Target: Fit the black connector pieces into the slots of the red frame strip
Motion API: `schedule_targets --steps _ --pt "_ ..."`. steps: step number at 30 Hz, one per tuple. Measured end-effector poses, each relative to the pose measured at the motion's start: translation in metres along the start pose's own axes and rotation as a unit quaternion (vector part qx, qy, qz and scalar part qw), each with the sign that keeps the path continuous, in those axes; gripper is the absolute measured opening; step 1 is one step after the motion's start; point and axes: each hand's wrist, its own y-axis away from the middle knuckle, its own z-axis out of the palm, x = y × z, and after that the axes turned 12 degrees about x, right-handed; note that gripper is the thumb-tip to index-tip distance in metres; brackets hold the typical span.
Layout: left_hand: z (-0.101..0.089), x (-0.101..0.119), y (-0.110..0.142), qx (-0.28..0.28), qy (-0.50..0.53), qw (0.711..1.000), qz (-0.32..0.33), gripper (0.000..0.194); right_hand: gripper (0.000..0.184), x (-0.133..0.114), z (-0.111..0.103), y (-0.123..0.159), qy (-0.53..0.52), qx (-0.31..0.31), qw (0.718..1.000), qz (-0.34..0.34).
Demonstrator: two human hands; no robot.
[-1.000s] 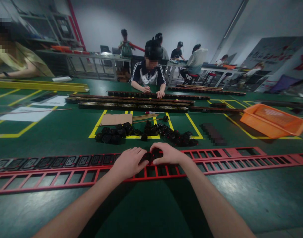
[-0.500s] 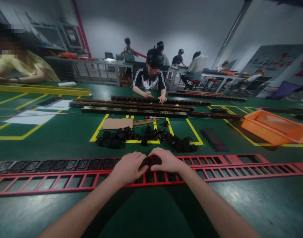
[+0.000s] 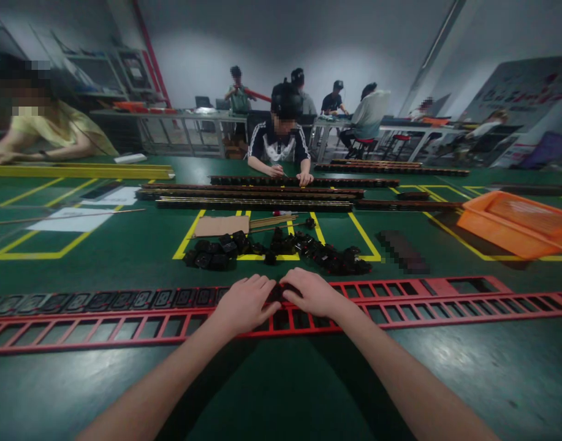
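Two long red slotted frames (image 3: 386, 311) lie side by side across the green table. The left part of the farther frame is filled with a row of black socket modules (image 3: 144, 299). My left hand (image 3: 248, 304) and my right hand (image 3: 312, 293) meet over that frame, just right of the filled row. Between them is another black socket module (image 3: 277, 294), mostly covered by my curled fingers and thumbs, so I cannot tell how deep it sits in its slot. Beyond my hands lies a loose pile of black modules (image 3: 219, 246).
An orange basket (image 3: 505, 229) stands tilted at the right. Long dark strips (image 3: 257, 204) lie across the table behind a piece of cardboard (image 3: 220, 226). A co-worker (image 3: 281, 138) sits opposite, another person (image 3: 55, 131) at left. Yellow tape marks the tabletop.
My thumbs and fingers have drawn closer around the module, and less of it shows. The whole view has shifted slightly; the frames and pile look otherwise the same.
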Motion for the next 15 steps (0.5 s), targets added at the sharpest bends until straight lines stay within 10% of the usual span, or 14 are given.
schedule_targets --steps 15 --pt "0.01 -0.007 -0.002 0.077 0.036 0.996 0.024 0.048 0.053 0.001 -0.005 0.002 0.092 -0.066 0.993 0.032"
